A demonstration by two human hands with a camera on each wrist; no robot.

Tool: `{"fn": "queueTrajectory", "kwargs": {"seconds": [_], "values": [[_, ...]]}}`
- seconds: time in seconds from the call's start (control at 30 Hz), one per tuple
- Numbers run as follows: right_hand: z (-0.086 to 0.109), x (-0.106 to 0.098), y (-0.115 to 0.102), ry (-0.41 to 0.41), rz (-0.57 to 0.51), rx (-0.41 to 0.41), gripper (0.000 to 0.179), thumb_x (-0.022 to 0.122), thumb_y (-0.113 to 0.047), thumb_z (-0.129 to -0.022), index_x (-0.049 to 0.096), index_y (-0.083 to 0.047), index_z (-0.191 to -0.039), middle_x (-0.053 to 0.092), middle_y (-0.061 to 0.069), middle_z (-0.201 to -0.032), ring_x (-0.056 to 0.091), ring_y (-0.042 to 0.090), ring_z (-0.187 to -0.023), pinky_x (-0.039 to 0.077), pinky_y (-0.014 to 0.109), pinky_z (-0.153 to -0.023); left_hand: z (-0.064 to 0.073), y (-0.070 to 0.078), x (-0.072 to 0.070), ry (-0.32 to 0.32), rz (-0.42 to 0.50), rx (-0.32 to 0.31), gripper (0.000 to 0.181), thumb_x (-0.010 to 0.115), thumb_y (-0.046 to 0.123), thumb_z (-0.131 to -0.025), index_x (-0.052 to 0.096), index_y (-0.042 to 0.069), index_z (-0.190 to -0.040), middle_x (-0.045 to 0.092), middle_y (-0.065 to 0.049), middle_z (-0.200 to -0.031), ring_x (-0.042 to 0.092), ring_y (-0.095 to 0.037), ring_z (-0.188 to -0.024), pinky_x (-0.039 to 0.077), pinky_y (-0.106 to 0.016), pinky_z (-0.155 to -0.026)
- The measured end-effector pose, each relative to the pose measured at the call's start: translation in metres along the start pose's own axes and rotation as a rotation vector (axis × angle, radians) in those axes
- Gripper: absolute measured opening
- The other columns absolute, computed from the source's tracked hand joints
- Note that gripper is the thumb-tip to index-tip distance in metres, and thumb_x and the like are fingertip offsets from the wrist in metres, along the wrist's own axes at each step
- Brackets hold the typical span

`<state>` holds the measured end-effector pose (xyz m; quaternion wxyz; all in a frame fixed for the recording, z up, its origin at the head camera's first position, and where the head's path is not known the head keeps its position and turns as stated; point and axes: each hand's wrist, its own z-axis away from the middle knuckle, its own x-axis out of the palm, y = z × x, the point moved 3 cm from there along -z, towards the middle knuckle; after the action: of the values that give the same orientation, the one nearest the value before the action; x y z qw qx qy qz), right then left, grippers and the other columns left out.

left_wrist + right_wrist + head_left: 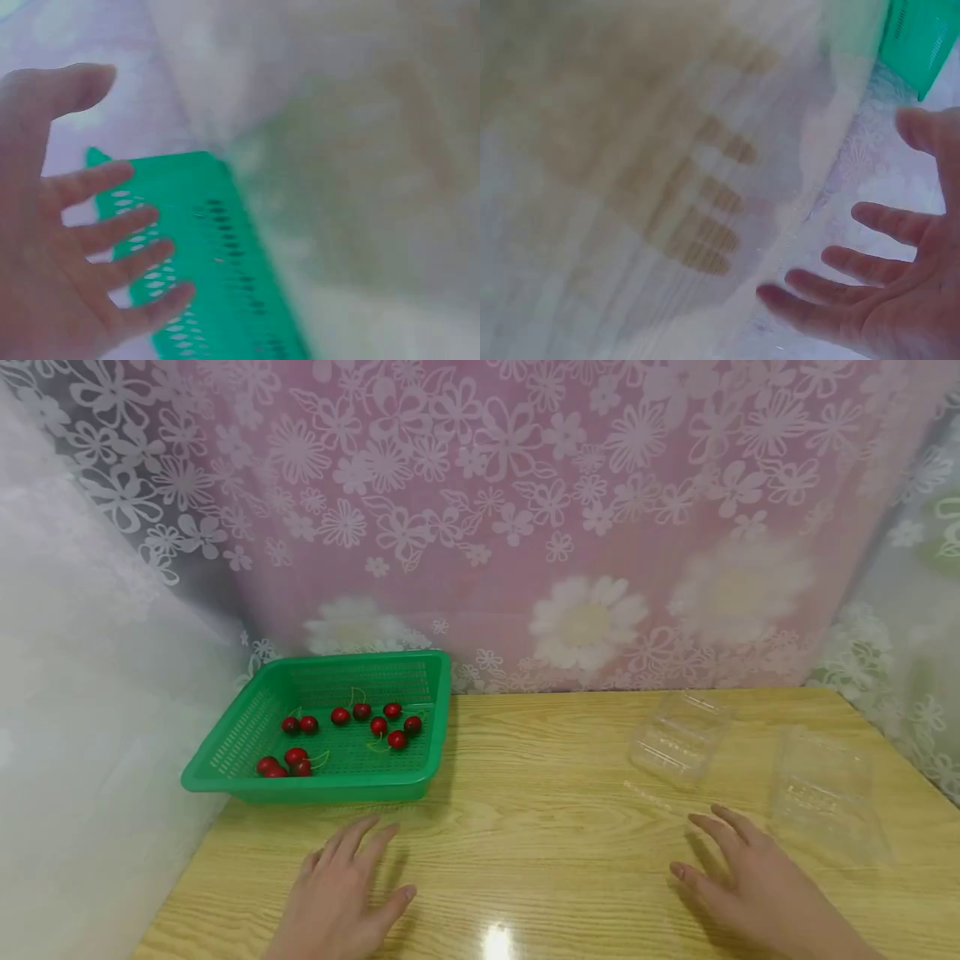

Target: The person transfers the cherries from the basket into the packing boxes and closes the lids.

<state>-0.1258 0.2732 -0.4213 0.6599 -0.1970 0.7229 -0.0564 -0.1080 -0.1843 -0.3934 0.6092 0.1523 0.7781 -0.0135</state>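
Observation:
A green plastic basket (322, 790) with slotted walls stands at the back left of the table, holding several dark red cherries (362, 712), some with green stems. Just in front of it is my left hand (337, 893), fingers spread and holding nothing. In the left wrist view the fingers of that hand (90, 247) appear across the basket's slotted side (240, 277). On the right, my empty right hand (757, 885) has its fingers apart. Beyond it lies a clear plastic container (678, 739); another clear plastic piece (825, 793) lies further right.
The wood-grain table (540, 827) reflects a bright spot of light near its front. A pink floral curtain (480, 527) hangs behind the table, and whitish sheeting (97, 693) borders it on the left.

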Motion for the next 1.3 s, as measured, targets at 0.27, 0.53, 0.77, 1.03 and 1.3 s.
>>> {"fn": "queueTrajectory", "kwargs": {"seconds": [0.27, 0.53, 0.77, 1.03, 1.3], "values": [[-0.027, -0.020, 0.024, -0.059, -0.362, 0.370, 0.079, 0.033, -0.060, -0.106, 0.057, 0.010, -0.132, 0.074, 0.022, -0.110, 0.074, 0.021, -0.075, 0.060, 0.036, -0.062, -0.048, -0.008, -0.046, 0.256, 0.245, 0.163, 0.019, 0.074, 0.019, -0.093, 0.076, 0.016, -0.112, 0.076, 0.004, -0.108, 0.073, -0.014, -0.090, 0.059, -0.038, -0.074], [-0.046, -0.021, 0.039, -0.093, -0.622, 0.537, 0.090, 0.024, -0.067, -0.104, 0.049, 0.014, -0.135, 0.071, 0.004, -0.089, 0.070, 0.017, -0.067, 0.061, 0.034, -0.062, -0.116, -0.057, -0.035, -0.108, 0.245, -0.043, 0.033, 0.058, 0.024, -0.103, 0.067, 0.012, -0.132, 0.072, -0.011, -0.125, 0.071, -0.029, -0.103, 0.058, -0.046, -0.075], [-0.056, -0.013, 0.040, -0.113, -0.692, 0.526, 0.088, 0.025, -0.065, -0.104, 0.046, 0.015, -0.132, 0.068, 0.002, -0.081, 0.067, 0.015, -0.062, 0.061, 0.035, -0.059, -0.153, -0.081, -0.016, -0.482, 0.210, -0.118, 0.048, 0.052, 0.022, -0.105, 0.049, 0.005, -0.150, 0.058, -0.028, -0.140, 0.061, -0.044, -0.123, 0.053, -0.056, -0.095], [-0.071, -0.006, 0.032, -0.117, -0.739, 0.518, 0.078, 0.027, -0.060, -0.107, 0.048, 0.014, -0.125, 0.066, 0.002, -0.074, 0.065, 0.014, -0.059, 0.060, 0.035, -0.058, -0.169, -0.092, -0.002, -0.564, 0.251, -0.116, 0.043, 0.047, 0.015, -0.105, 0.055, 0.001, -0.145, 0.058, -0.029, -0.142, 0.060, -0.045, -0.125, 0.052, -0.041, -0.082], [-0.085, 0.003, 0.029, -0.142, -0.757, 0.491, 0.053, 0.029, -0.041, -0.111, 0.052, 0.008, -0.108, 0.063, 0.001, -0.073, 0.064, 0.012, -0.059, 0.059, 0.032, -0.056, -0.177, -0.095, 0.006, -0.508, 0.282, -0.042, 0.033, 0.054, 0.005, -0.101, 0.066, -0.002, -0.131, 0.065, -0.025, -0.134, 0.064, -0.041, -0.119, 0.053, -0.038, -0.079]]}}
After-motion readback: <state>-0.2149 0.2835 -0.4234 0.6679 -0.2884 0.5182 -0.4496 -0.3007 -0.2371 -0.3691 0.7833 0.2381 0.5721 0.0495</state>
